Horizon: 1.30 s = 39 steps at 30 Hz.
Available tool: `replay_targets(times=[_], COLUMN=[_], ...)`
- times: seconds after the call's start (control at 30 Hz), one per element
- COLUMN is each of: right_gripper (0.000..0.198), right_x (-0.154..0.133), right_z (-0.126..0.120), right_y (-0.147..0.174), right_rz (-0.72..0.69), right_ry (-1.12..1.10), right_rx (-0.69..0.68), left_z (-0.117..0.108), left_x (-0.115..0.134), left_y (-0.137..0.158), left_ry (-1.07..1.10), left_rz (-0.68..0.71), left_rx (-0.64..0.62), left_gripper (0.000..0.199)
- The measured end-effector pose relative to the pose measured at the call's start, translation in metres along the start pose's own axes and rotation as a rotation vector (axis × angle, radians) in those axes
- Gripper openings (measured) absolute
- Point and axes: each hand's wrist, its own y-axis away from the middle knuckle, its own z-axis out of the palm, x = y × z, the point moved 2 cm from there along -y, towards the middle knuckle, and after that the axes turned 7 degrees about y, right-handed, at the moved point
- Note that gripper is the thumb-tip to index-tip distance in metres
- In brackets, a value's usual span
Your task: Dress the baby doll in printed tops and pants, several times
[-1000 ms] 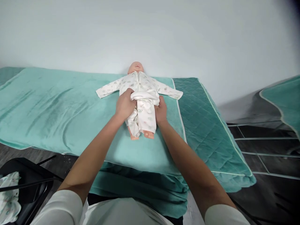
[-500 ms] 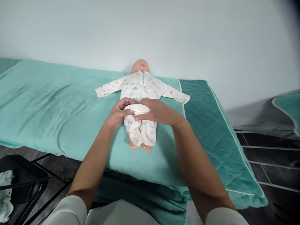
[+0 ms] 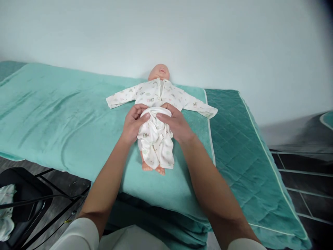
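A baby doll [image 3: 159,72] lies on its back, head towards the wall, both sleeves spread out. It wears a white printed top [image 3: 148,93], its neck partly open. White printed pants [image 3: 153,139] lie over its legs, with the bare feet [image 3: 160,170] showing below the hems. My left hand [image 3: 135,122] pinches the waistband at its left side, thumb in front. On the other side my right hand [image 3: 174,121] grips the same waistband between thumb and fingers. The fabric bunches between my thumbs; fingers behind the band are partly hidden.
The doll lies on a light green cover [image 3: 52,107] over a bed against the white wall. A darker quilted pad [image 3: 239,146] continues on the right. At lower left stands a black folding chair [image 3: 28,194] holding patterned cloth [image 3: 6,205].
Both hands have drawn the waistband up towards the doll's belly and spread it wider. The bunched pants have lengthened over the legs. The view has shifted slightly.
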Motion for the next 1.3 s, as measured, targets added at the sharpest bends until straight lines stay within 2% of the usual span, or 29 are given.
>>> replay_targets(times=[0.17, 0.23, 0.3, 0.37, 0.47, 0.53, 0.67, 0.83, 0.93, 1.03, 1.2, 1.3], right_gripper=[0.047, 0.044, 0.041, 0.041, 0.040, 0.039, 0.044, 0.054, 0.058, 0.047, 0.042, 0.044], right_x=[-0.018, -0.019, -0.016, -0.011, -0.002, 0.002, 0.002, -0.011, -0.016, -0.013, -0.002, 0.001], right_z=[-0.001, 0.001, 0.004, 0.006, 0.008, 0.009, 0.007, 0.002, 0.003, 0.005, 0.006, 0.006], right_y=[0.008, 0.010, 0.010, 0.010, 0.008, 0.008, 0.008, 0.009, 0.009, 0.009, 0.006, 0.004], right_rz=[0.003, 0.043, 0.068, 0.062, 0.072, 0.082, 0.092, 0.092, 0.072, 0.102, 0.108, 0.118], right_ry=[0.275, 0.330, 0.275, 0.162, 0.062, 0.025, -0.049, 0.097, 0.209, 0.195, -0.047, -0.115], right_rx=[-0.379, -0.420, -0.332, -0.172, 0.023, 0.071, 0.011, -0.277, -0.390, -0.352, -0.111, -0.017], left_z=[-0.006, -0.007, -0.008, -0.007, -0.004, -0.003, -0.006, -0.011, -0.011, -0.011, -0.009, -0.006], left_x=[-0.007, -0.009, -0.010, -0.009, -0.007, -0.007, -0.010, -0.014, -0.014, -0.013, -0.012, -0.010], left_y=[0.000, -0.001, 0.000, 0.003, 0.008, 0.010, 0.009, 0.006, 0.006, 0.006, 0.006, 0.005], left_ry=[0.194, 0.240, 0.236, 0.166, 0.014, -0.018, 0.121, 0.260, 0.334, 0.355, 0.296, 0.255], left_rz=[0.021, 0.025, 0.052, 0.072, 0.015, -0.040, -0.086, -0.023, -0.004, -0.012, -0.046, -0.070], left_rx=[0.061, 0.047, 0.007, -0.062, -0.169, -0.182, -0.137, 0.033, 0.068, 0.051, -0.011, -0.061], left_gripper=[0.038, 0.037, 0.036, 0.043, 0.065, 0.065, 0.043, 0.027, 0.026, 0.028, 0.032, 0.033])
